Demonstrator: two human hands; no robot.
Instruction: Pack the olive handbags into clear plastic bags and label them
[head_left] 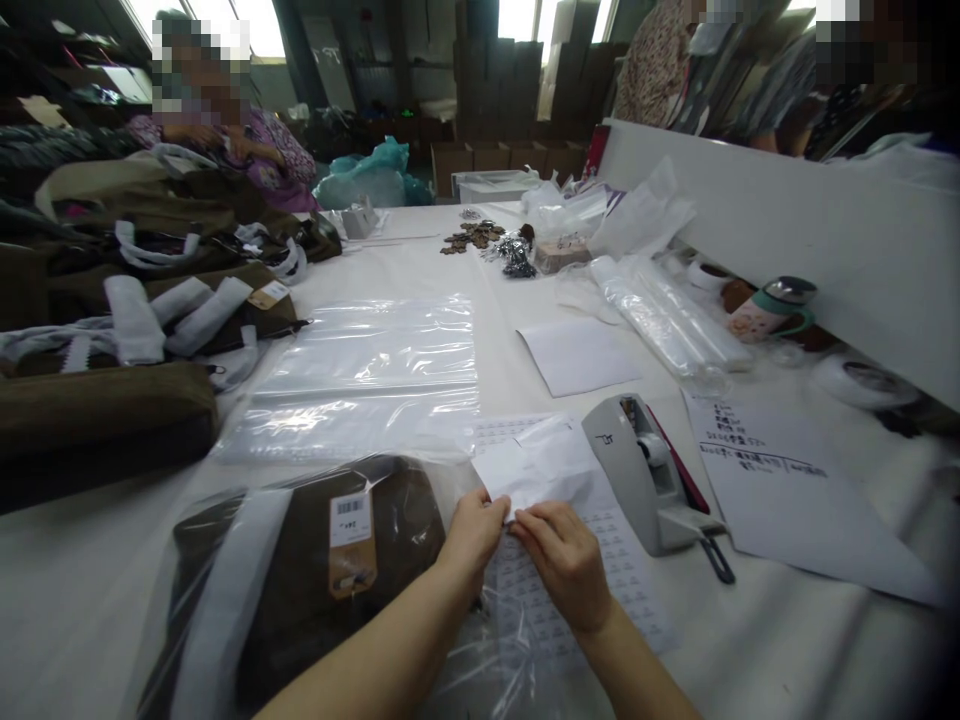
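Note:
My left hand (478, 522) and my right hand (562, 555) meet fingertip to fingertip, pinching a small piece of white paper (517, 500) between them. Beneath them lie printed label sheets (622, 570) in rows. At the lower left, a dark brown bag (300, 570) with a white-wrapped strap and a hang tag (352, 545) sits inside a clear plastic bag, whose loose end reaches under my hands. Flat clear plastic bags (367, 380) lie beyond it. Right of my hands stands a grey tape dispenser (637, 480).
Brown bags (97, 420) with wrapped handles are piled at the left. At the right are plastic rolls (667, 320), a mug (772, 310), a handwritten sheet (810, 500) and a white panel (772, 220). A person (277, 165) is beyond the pile; others stand behind the panel.

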